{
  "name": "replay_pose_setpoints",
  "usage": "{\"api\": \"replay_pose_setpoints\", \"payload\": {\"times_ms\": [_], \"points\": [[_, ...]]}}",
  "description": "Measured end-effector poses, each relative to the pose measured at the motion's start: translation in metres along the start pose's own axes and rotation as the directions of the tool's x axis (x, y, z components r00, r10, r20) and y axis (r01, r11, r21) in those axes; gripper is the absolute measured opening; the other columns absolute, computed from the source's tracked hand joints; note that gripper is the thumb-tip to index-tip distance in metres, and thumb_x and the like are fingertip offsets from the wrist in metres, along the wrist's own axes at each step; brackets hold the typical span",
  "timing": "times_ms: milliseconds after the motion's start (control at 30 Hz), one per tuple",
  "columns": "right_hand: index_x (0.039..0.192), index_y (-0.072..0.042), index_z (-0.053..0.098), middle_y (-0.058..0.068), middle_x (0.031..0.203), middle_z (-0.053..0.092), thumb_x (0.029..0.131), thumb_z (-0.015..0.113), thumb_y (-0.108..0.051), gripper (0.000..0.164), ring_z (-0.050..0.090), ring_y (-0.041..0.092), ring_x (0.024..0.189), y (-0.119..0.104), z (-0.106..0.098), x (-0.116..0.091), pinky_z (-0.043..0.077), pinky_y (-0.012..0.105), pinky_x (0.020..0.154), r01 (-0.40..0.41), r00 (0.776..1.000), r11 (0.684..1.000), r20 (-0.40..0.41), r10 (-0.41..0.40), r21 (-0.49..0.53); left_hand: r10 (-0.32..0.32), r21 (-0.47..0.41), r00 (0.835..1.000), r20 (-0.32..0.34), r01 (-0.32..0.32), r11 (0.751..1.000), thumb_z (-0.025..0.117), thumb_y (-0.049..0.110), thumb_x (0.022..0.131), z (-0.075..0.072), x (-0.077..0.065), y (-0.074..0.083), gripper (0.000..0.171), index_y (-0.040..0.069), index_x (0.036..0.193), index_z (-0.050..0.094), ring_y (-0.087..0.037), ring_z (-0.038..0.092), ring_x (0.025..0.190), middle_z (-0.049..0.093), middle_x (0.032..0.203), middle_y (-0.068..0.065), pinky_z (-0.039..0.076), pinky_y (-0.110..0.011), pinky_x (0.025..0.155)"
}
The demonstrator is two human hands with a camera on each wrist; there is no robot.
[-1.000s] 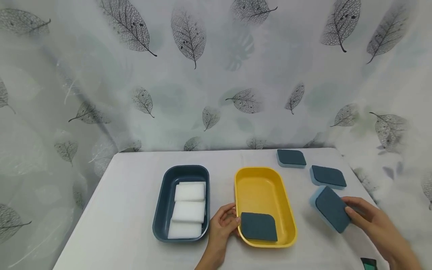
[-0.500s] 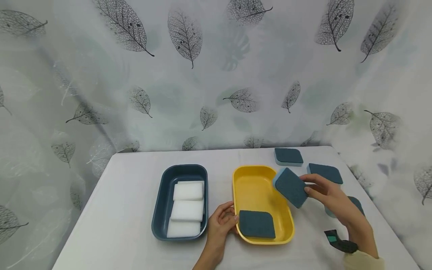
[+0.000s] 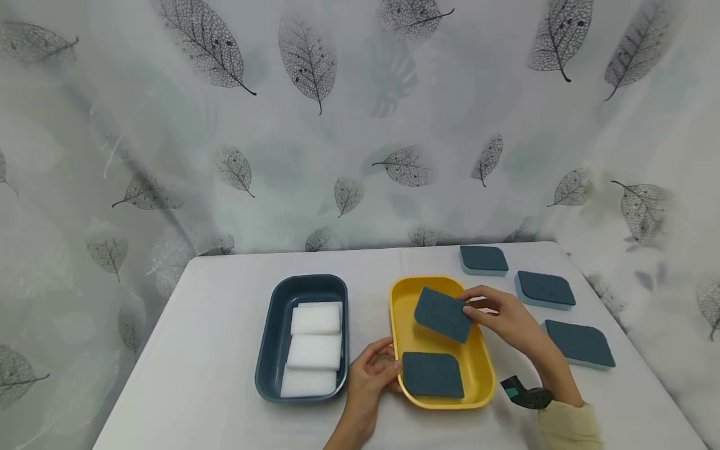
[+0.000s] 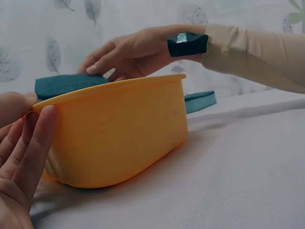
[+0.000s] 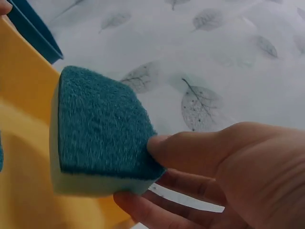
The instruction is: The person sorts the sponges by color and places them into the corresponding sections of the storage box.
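A yellow plastic tub (image 3: pixel 424 342) stands on the white table. My left hand (image 3: pixel 368 384) pinches its left rim, thumb on top and fingers against the outer wall, as the left wrist view (image 4: pixel 19 157) also shows. Over the tub my right hand (image 3: pixel 503 315) holds a scouring sponge (image 3: pixel 443 314) by its right end, tilted, dark teal scrubbing side up. The right wrist view shows that sponge's (image 5: pixel 102 126) pale foam underside and the thumb across its edge. Another sponge (image 3: pixel 432 375) lies flat at the tub's near end.
A dark blue tub (image 3: pixel 263 350) with several white sponges (image 3: pixel 313 352) stands to the left. On the table's right side lie three more teal sponges, one far (image 3: pixel 484 259), one midway (image 3: pixel 544 289) and one nearer (image 3: pixel 579 344). A leaf-patterned curtain (image 3: pixel 349 125) hangs behind.
My right hand has carried its sponge leftward from the table's right side to above the yellow tub. The left hand keeps its grip on the tub's rim.
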State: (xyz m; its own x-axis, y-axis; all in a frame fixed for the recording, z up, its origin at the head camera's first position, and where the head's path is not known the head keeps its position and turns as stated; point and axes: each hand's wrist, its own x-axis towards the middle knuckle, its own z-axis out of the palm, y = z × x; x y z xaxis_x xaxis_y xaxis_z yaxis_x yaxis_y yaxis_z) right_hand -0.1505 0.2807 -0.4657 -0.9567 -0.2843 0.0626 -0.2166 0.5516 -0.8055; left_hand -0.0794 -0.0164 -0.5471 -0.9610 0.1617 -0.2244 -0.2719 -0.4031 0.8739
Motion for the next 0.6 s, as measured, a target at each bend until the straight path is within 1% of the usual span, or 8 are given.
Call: {"api": "replay_pose_setpoints", "payload": {"times_ms": [67,133,233,433,600], "points": [[0.127,-0.016,0.068,0.013,0.132,0.068,0.102,0.068,-0.02,0.025,0.068,0.037,0.12,-0.004,0.002,0.002,0.063,0.041,0.093,0.006,1.0,0.999,-0.005,-0.007,-0.048,0.005,0.0,1.0,0.009,-0.005,1.0,0.078,0.003,0.089,0.001,0.001,0.0,0.058,-0.001,0.143,0.056,-0.006,0.064,0.077,0.061,0.111,-0.003,0.06,-0.025,0.06],[0.127,-0.015,0.068,0.012,0.131,0.069,0.102,0.068,-0.015,0.026,0.068,0.037,0.12,-0.007,0.006,0.002,0.063,0.044,0.093,0.008,1.0,0.996,0.01,-0.007,-0.085,-0.001,0.001,1.0,0.009,0.001,1.0,0.078,0.003,0.089,0.001,0.0,-0.001,0.058,-0.001,0.143,0.056,-0.006,0.064,0.076,0.06,0.111,-0.003,0.06,-0.025,0.06],[0.126,-0.014,0.068,0.011,0.128,0.069,0.1,0.069,-0.008,0.027,0.069,0.035,0.117,-0.013,0.016,0.003,0.063,0.043,0.092,0.011,1.0,0.994,0.03,-0.007,-0.11,-0.009,0.002,1.0,0.009,0.008,1.0,0.078,0.002,0.089,0.0,-0.002,-0.002,0.059,-0.001,0.144,0.055,-0.005,0.063,0.075,0.06,0.111,-0.003,0.06,-0.024,0.059],[0.125,-0.011,0.069,0.011,0.125,0.071,0.1,0.068,-0.007,0.026,0.068,0.033,0.116,-0.023,0.028,0.009,0.062,0.048,0.094,0.066,0.997,0.988,0.042,-0.06,-0.143,0.029,0.014,0.999,0.016,-0.029,0.999,0.078,0.003,0.088,0.0,0.001,0.0,0.059,-0.001,0.143,0.056,-0.005,0.062,0.072,0.06,0.111,-0.004,0.059,-0.024,0.058],[0.124,-0.01,0.069,0.01,0.124,0.072,0.1,0.067,-0.006,0.024,0.068,0.032,0.116,-0.024,0.032,0.009,0.062,0.048,0.093,0.075,0.995,0.985,0.07,-0.065,-0.154,0.004,0.0,1.0,0.001,-0.004,1.0,0.077,0.002,0.089,0.002,0.001,0.0,0.058,-0.002,0.143,0.056,-0.005,0.062,0.071,0.06,0.111,-0.004,0.059,-0.024,0.058]]}}
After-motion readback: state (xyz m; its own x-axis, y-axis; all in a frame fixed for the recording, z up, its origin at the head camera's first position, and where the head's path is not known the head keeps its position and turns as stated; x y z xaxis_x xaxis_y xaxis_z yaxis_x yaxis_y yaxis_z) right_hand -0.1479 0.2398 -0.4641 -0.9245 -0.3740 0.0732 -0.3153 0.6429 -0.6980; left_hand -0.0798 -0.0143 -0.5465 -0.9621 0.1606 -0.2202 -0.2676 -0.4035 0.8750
